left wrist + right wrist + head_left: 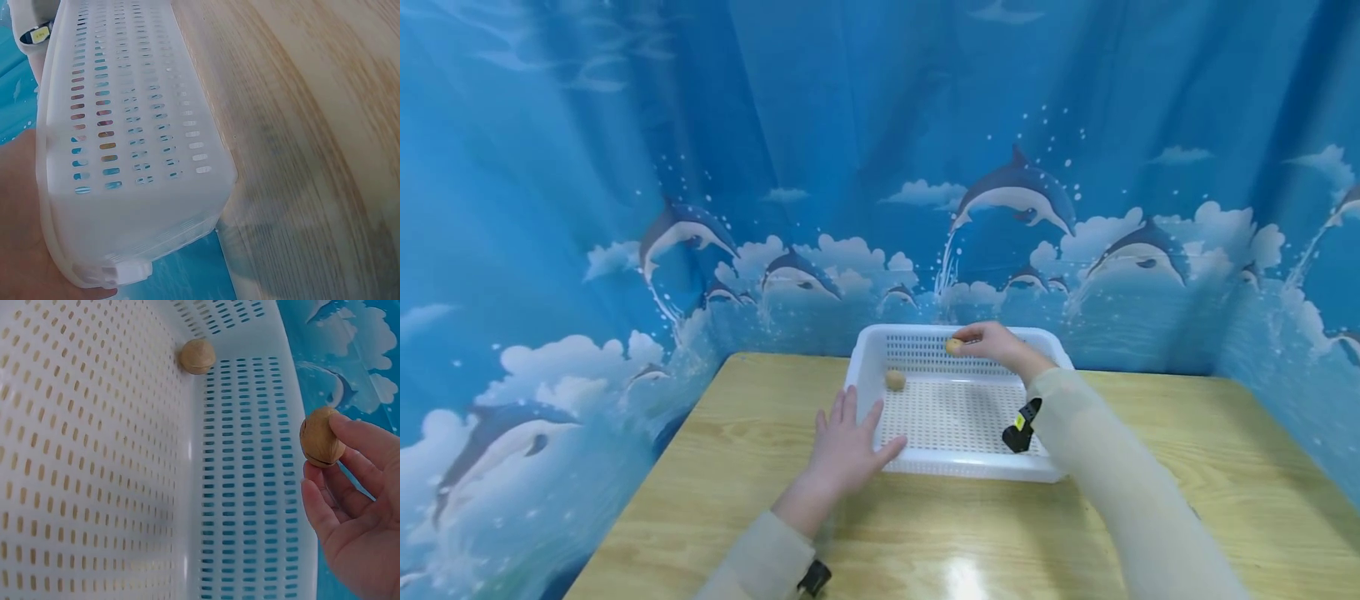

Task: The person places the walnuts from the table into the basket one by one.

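A white perforated plastic basket (947,465) stands on the wooden table. My right hand (996,343) pinches a walnut (322,437) between thumb and fingers, held up near the basket's far wall. The seam line of its tan shell shows in the right wrist view. Inside the basket, a second walnut (895,380) lies in the far left corner. My left hand (844,457) is at the basket's left front corner, fingers spread and straight. In the left wrist view, part of that hand (19,219) lies along the rim, most of its fingers hidden.
The wooden table (745,450) extends to both sides and in front of the basket. Behind it hangs a blue curtain (820,167) printed with dolphins and clouds. A black wrist camera (1021,429) on the right wrist hangs over the basket.
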{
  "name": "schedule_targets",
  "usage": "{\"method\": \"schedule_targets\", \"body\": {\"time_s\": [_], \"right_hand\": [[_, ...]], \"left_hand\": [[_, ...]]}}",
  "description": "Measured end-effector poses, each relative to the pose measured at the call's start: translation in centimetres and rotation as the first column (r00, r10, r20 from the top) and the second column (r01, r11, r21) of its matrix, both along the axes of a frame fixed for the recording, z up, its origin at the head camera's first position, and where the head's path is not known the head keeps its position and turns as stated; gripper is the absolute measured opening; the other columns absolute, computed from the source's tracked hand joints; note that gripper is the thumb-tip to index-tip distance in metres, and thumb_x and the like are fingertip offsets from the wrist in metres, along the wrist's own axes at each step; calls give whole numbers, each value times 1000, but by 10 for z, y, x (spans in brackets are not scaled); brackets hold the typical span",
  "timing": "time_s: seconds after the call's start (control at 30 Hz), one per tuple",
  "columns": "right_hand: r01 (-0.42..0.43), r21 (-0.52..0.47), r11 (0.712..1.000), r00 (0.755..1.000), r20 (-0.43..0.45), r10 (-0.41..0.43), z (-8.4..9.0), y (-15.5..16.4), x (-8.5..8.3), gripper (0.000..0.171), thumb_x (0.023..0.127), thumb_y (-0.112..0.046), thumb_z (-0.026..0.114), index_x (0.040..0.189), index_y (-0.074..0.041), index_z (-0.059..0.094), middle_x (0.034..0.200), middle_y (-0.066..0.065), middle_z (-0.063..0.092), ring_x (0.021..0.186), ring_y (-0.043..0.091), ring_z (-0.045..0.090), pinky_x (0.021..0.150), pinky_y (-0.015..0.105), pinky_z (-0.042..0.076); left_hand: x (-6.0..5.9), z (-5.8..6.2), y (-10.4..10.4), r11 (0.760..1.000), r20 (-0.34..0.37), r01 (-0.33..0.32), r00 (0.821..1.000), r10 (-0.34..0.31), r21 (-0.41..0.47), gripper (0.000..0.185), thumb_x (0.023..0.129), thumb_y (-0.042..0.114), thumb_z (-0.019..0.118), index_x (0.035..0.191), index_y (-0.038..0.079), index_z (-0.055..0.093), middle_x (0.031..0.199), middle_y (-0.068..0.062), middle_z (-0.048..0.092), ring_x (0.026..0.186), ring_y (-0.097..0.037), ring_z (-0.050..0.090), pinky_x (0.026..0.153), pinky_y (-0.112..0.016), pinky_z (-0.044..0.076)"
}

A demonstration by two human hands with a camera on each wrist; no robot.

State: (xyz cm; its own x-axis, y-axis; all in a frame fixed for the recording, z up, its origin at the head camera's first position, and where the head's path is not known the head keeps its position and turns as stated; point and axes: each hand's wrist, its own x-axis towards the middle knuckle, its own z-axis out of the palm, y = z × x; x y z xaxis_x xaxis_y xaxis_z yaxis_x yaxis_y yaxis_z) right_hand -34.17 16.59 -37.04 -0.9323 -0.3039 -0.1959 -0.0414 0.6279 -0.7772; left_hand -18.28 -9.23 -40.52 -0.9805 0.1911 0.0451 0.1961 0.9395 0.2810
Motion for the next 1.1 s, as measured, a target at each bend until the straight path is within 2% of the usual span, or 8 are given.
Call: {"method": "schedule_targets", "body": {"time_s": [0.23,0.4,0.6,0.87,1.1], "right_hand": [[-7,46,999,1000,7,6,-19,-15,-7,42,86,-29,68,124,-14,60,125,8,57,120,30,46,101,54,32],[-72,89,993,997,-27,75,-32,-28,-13,39,86,-23,68,122,-10,62,123,9,58,117,29,49,100,50,37],[-111,105,988,993,-33,115,-40,-46,-16,38,85,-17,68,121,-7,62,120,9,60,115,28,52,98,47,40],[-165,172,971,982,-62,178,-55,-58,-21,31,83,-10,71,113,-6,66,108,6,64,103,23,58,88,40,48],[-191,214,958,972,-93,214,-57,-65,-24,27,82,-9,71,109,-3,67,103,6,66,98,21,59,85,38,49]], "left_hand": [[1,0,0,1000,15,-2,1000,2,8,77,86,68,41,145,18,35,153,-21,7,139,-40,3,106,-63,8],[1,1,1,1000,7,7,1000,-7,6,75,87,66,43,145,17,37,153,-22,8,139,-41,4,105,-64,8],[0,0,0,1000,-3,10,1000,-10,-11,77,87,68,39,145,17,37,153,-22,10,138,-41,6,105,-65,11],[1,1,-1,1000,-12,17,1000,-17,-6,75,88,66,41,144,16,39,152,-24,11,138,-42,8,105,-65,11],[0,0,0,1000,-10,12,1000,-12,-16,76,87,66,40,144,16,38,152,-23,9,138,-41,7,105,-65,10]]}}
